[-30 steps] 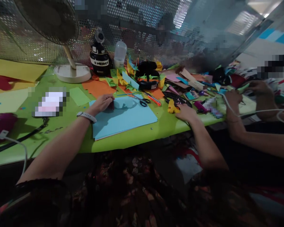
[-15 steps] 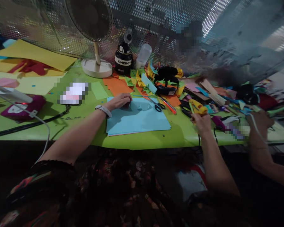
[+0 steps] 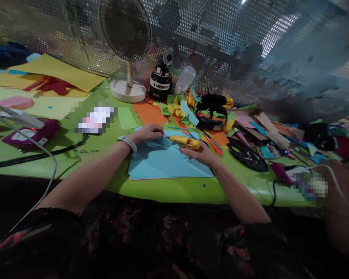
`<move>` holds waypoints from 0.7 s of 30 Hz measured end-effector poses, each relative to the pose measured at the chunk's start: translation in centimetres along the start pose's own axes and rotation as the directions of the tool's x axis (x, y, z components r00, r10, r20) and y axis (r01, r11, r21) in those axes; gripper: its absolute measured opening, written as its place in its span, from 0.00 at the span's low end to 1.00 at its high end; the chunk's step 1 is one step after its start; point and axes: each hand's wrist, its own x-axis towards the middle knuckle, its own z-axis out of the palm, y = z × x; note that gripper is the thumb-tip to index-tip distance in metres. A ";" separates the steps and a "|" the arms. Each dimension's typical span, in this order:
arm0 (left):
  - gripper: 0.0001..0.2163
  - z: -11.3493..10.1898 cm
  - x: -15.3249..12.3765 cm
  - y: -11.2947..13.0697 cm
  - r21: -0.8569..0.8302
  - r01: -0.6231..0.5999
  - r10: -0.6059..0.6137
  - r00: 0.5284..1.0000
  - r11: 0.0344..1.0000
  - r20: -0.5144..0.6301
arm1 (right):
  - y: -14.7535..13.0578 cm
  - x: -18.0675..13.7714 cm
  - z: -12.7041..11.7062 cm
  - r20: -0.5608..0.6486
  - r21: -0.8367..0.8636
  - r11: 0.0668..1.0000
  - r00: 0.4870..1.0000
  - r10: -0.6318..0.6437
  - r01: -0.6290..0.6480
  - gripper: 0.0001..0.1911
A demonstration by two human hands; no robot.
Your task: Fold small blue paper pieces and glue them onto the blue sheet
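My left hand (image 3: pixel 151 133), with a white band at its wrist, rests at the far left part of a stack of blue paper (image 3: pixel 159 166). Its fingers are closed on a small blue paper piece (image 3: pixel 166 142), whose edge is hard to make out. In my right hand (image 3: pixel 202 153) is a yellow glue gun (image 3: pixel 189 142), held over the sheets. The dark nozzle points left, close to my left fingertips. The scissors on the paper are mostly covered by the right hand and the glue gun.
Behind the paper lie orange sheets (image 3: pixel 149 112) and folded yellow and green shapes. A fan (image 3: pixel 128 91), a black bottle (image 3: pixel 160 83) and a phone (image 3: pixel 95 119) stand or lie farther back and left. Orange-handled tools (image 3: pixel 213 145) lie right. A co-worker's hand (image 3: pixel 340 178) is at far right.
My right hand has brought the glue gun leftward from the table's right side to over the blue paper. My left hand stays at the paper. The whole view has shifted slightly.
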 end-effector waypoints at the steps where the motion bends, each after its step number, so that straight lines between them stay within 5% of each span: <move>1: 0.11 0.1 0.1 -0.2 0.013 -0.003 0.003 1.000 1.000 -0.001 | 0.2 0.1 0.2 -0.016 0.002 1.000 1.000 0.000 0.000 0.21; 21: 0.17 0.3 0.2 -0.8 0.131 -0.019 0.020 1.000 0.991 -0.007 | 1.8 0.5 2.3 -0.173 0.033 0.999 0.984 0.043 -0.037 0.23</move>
